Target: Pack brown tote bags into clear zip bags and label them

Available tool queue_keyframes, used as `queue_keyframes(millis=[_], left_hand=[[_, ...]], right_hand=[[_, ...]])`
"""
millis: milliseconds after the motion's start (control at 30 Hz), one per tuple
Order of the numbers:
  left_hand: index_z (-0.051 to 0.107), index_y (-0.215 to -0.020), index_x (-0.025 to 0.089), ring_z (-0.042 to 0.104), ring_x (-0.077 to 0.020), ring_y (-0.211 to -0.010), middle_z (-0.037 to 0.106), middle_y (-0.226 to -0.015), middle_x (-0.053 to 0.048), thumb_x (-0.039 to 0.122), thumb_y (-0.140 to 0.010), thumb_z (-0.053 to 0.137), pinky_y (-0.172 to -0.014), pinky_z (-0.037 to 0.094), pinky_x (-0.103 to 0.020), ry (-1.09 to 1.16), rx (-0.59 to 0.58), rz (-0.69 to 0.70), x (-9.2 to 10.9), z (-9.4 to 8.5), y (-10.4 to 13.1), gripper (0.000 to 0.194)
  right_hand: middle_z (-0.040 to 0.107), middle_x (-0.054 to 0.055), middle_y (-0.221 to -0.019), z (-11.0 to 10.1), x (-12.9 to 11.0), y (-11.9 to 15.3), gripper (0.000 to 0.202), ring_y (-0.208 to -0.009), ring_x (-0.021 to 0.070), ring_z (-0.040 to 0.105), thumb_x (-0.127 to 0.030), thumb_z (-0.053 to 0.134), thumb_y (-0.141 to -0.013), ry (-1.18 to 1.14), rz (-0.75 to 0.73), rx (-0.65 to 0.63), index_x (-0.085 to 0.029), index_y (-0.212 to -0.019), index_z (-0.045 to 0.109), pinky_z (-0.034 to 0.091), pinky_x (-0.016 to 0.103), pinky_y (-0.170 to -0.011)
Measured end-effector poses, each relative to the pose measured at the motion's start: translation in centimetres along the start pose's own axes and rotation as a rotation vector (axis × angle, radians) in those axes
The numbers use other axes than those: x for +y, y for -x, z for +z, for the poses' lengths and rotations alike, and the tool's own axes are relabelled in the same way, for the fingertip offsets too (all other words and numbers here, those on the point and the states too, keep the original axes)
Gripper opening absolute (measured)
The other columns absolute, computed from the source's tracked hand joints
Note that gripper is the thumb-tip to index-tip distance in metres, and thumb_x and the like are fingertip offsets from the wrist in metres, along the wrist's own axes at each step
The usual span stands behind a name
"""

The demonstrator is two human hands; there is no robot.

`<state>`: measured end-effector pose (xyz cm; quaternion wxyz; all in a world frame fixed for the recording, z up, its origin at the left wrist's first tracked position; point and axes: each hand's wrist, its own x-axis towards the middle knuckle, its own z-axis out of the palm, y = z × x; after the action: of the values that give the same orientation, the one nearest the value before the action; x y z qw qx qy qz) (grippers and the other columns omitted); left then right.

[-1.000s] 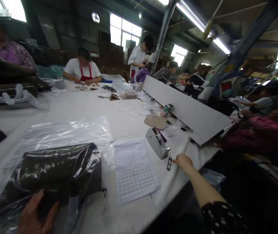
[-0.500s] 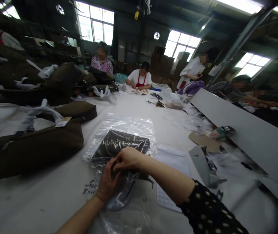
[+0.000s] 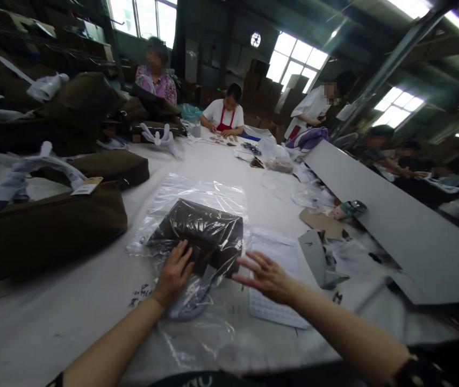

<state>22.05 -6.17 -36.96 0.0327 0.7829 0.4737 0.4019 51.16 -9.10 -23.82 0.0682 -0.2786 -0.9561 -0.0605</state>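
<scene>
Brown bag in clear plastic under two hands

A brown bag (image 3: 223, 223) lies at the near middle of a white table (image 3: 88, 322), apparently already inside clear plastic (image 3: 209, 188). The plastic spreads loosely beyond it, near and far, seemingly left unfastened. The left hand (image 3: 174, 277) rests palm down on the plastic, fingers slightly spread, pinching nothing visible. The right hand (image 3: 267, 277) has spread fingers at the bag's right edge; contact is unclear. Right lie printed paper (image 3: 275, 312) and a tape dispenser (image 3: 311, 257). Glare and the left hand hide the bag's near side; a tagged bag (image 3: 64, 228) is cut off at left.
</scene>
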Motion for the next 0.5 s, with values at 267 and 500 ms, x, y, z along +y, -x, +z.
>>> queue_keyframes(millis=[267,500], left_hand=[[0.044,-0.129,0.019,0.041,-0.027,-0.124,0.043,-0.135,-0.013,0.041,-0.088,0.041,-0.102,0.037,-0.046,0.059,-0.112,0.023,1.4,-5.3,0.5,0.047],[0.063,-0.101,0.025,0.062,-0.0205,-0.088,0.067,-0.093,-0.005,0.029,-0.082,0.053,-0.079,0.052,-0.033,0.076,-0.407,0.052,5.1,-9.4,7.8,0.022]], right_hand=[[0.067,0.007,-0.098,7.6,-4.8,2.8,0.024,-0.101,0.0189,0.059,-0.016,0.041,-0.09,-0.44,0.17,0.165,-0.021,-0.1,0.062,0.042,0.039,-0.095],[0.068,0.001,-0.076,4.1,-5.5,-2.1,0.02,-0.072,0.0155,0.064,-0.026,0.043,-0.091,-0.656,0.703,0.058,-0.022,-0.093,0.061,0.047,0.025,-0.069]])
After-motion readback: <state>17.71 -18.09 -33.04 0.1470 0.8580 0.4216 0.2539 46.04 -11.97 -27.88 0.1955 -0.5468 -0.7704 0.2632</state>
